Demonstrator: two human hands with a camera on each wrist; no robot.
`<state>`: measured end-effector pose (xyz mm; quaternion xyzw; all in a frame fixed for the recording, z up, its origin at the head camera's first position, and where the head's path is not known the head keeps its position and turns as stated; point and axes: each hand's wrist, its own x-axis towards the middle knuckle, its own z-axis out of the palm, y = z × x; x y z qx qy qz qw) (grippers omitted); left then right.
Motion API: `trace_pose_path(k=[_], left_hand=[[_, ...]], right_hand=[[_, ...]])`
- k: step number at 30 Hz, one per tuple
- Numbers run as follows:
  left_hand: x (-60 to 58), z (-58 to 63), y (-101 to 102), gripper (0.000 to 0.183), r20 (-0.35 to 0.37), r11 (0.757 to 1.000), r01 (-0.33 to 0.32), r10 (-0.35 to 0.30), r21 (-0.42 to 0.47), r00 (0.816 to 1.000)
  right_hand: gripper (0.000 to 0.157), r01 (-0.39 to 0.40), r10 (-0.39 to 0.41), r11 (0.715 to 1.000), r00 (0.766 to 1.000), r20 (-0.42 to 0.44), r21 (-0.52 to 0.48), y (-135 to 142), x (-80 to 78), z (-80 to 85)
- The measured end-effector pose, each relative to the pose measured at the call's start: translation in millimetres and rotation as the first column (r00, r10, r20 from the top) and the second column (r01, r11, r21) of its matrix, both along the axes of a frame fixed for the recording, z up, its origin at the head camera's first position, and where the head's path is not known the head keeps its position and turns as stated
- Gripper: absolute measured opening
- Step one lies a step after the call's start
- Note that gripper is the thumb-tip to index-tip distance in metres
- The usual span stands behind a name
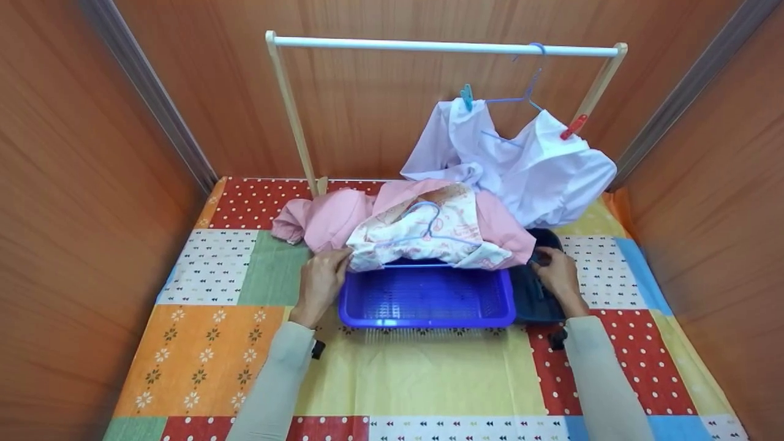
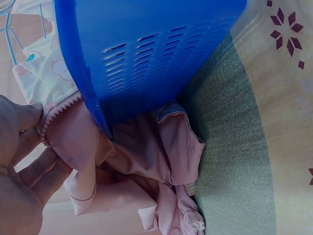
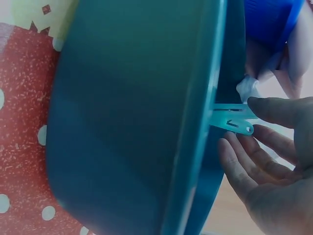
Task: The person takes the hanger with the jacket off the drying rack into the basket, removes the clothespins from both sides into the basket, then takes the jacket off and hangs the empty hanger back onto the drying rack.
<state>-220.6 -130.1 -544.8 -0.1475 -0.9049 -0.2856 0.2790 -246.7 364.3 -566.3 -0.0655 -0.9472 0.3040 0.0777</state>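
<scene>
A pink garment with a white printed lining lies over the back of a blue-purple basket, a blue wire hanger on top of it. My left hand pinches the garment's left edge beside the basket; in the left wrist view its fingers hold the beaded trim. My right hand is over the dark basin. In the right wrist view its thumb and fingers pinch a teal clothespin at the basin's rim.
Behind stands a rack with a white rail. A white shirt hangs there on a blue hanger, with a teal clothespin and a red clothespin on its shoulders. Wooden panels enclose the patchwork cloth.
</scene>
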Motion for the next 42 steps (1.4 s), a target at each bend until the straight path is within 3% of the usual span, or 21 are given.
trace_pose_path(k=[6,13,19,34,42], left_hand=[[0.8,0.1,0.7,0.016,-0.006,1.000,0.003,-0.002,0.001,1.000],[0.8,0.6,1.0,0.015,-0.002,1.000,-0.011,0.011,-0.011,1.000],[0.0,0.0,0.6,0.015,-0.005,1.000,-0.011,0.011,-0.009,1.000],[0.4,-1.6,0.4,0.018,0.010,1.000,-0.017,0.017,-0.010,1.000],[0.5,-1.2,0.6,0.017,-0.015,1.000,-0.017,0.016,-0.021,1.000]], right_hand=[[0.052,0.024,-0.024,0.999,1.000,-0.018,-0.025,3.4,1.1,2.5],[0.045,0.029,-0.034,0.997,0.997,-0.068,-0.070,2.6,8.1,13.7],[0.039,0.030,-0.042,0.997,0.986,-0.160,-0.072,-3.4,17.1,26.2],[0.034,-0.028,0.020,0.999,0.939,-0.344,-0.016,-26.8,33.3,62.8],[0.031,-0.093,0.081,0.996,0.876,-0.476,-0.002,-42.1,41.4,79.8]])
